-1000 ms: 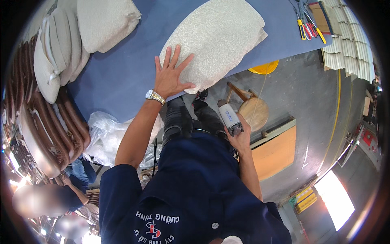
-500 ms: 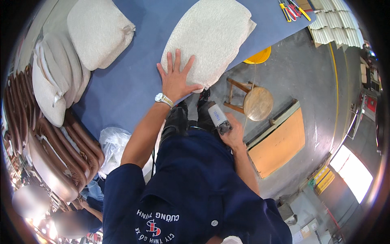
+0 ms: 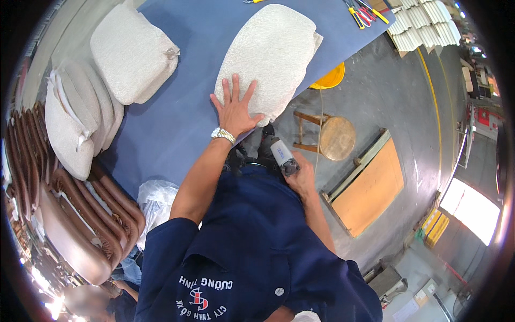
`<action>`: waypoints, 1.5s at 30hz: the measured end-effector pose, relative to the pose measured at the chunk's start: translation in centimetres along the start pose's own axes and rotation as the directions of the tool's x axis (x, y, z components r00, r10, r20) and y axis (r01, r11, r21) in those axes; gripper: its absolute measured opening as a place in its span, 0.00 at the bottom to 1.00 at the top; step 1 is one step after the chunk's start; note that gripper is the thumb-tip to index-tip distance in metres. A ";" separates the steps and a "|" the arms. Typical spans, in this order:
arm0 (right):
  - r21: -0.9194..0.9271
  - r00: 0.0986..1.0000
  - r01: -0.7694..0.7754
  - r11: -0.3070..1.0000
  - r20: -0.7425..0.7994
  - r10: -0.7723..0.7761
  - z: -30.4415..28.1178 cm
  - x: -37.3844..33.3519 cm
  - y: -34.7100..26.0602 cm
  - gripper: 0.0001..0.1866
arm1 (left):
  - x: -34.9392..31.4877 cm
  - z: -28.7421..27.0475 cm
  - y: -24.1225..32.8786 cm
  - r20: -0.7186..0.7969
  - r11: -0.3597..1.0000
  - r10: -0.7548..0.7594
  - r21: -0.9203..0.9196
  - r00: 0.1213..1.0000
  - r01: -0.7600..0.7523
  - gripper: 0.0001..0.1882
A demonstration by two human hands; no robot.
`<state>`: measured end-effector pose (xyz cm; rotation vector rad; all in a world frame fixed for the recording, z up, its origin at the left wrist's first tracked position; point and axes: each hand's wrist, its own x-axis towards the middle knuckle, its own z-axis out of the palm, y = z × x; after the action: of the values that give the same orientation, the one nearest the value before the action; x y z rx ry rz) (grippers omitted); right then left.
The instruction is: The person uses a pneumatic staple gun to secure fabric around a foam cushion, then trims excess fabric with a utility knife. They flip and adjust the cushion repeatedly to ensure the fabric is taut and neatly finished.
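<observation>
My left hand (image 3: 236,115), with a watch on its wrist, lies flat with fingers spread on the near end of a pale fabric-covered cushion panel (image 3: 271,56). That panel is long and rounded, and rests on the blue tabletop (image 3: 188,107) along its right edge. Close to my waist, my right hand (image 3: 302,177) is closed around what looks like a pneumatic staple gun (image 3: 281,153), with a pale cylindrical body and a dark end. Its far end is below the panel's near tip, apart from it. The fingers under the tool are partly hidden.
Pale cushions (image 3: 134,53) and brown padded panels (image 3: 91,225) are stacked at left, beside a clear plastic bag (image 3: 155,201). Hand tools (image 3: 365,13) lie at the table's far right. A yellow basin (image 3: 330,78), wooden stool (image 3: 337,138) and tan board (image 3: 370,188) stand right. Another person (image 3: 120,300) is lower left.
The view has shifted slightly, bringing another yellow-handled tool into sight at the top. My left hand stays spread on the panel, and my right hand keeps its hold on the staple gun.
</observation>
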<state>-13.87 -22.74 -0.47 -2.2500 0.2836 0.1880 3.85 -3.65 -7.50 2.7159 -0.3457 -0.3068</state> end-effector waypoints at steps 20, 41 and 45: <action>-0.080 0.968 0.118 0.990 0.231 -0.097 -4.2 5.8 1.6 0.29 | -5.6 1.4 1.3 -0.353 0.855 -0.423 -0.460 0.835 0.239 0.51; 0.077 0.969 -0.086 0.993 0.237 0.065 -19.5 25.4 14.2 0.12 | -2.3 2.4 11.5 0.518 -0.586 -0.719 -0.810 0.464 -0.003 0.36; 0.068 0.954 -0.094 0.993 0.292 0.070 -21.4 26.6 8.6 0.13 | -1.8 0.2 14.3 0.571 -0.698 -0.636 -0.713 0.519 -0.069 0.33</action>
<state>10.29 -48.30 0.69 -2.0972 0.2230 0.5354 -0.67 -16.00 -1.72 0.4976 1.0963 -0.0187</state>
